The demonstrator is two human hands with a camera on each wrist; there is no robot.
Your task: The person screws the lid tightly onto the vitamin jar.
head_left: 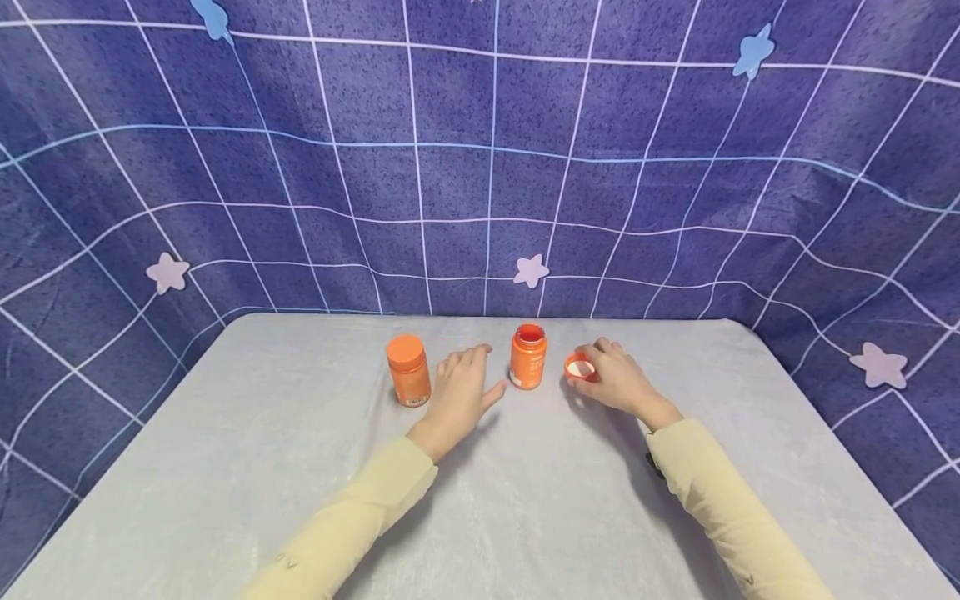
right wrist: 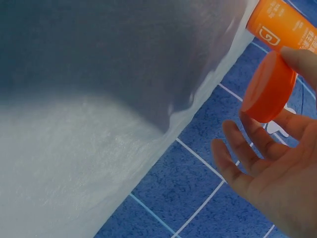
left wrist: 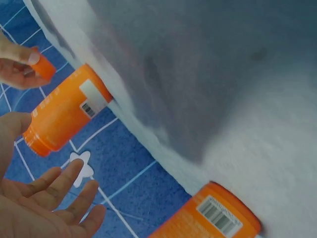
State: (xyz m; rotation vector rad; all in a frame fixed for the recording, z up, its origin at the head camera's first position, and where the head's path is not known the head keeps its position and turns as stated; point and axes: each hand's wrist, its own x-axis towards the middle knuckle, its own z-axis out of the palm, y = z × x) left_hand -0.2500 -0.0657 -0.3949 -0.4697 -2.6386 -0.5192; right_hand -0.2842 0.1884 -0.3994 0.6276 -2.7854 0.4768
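Note:
An uncapped orange bottle (head_left: 528, 367) stands upright at mid-table, its mouth showing. My right hand (head_left: 617, 379) pinches an orange lid (head_left: 581, 368) to the right of it, the lid's white inside facing up in the head view. In the right wrist view the lid (right wrist: 270, 88) sits between thumb and fingers, the other fingers spread. My left hand (head_left: 459, 390) is between the two bottles with fingers extended and holds nothing; its thumb points toward the uncapped bottle. A second orange bottle (head_left: 409, 375), its lid on, stands left of that hand.
A pale grey cloth covers the table (head_left: 510, 500). Behind it hangs a purple-blue curtain (head_left: 450, 183) with a white grid and stars. A small dark object (head_left: 655, 464) shows partly beside the right sleeve.

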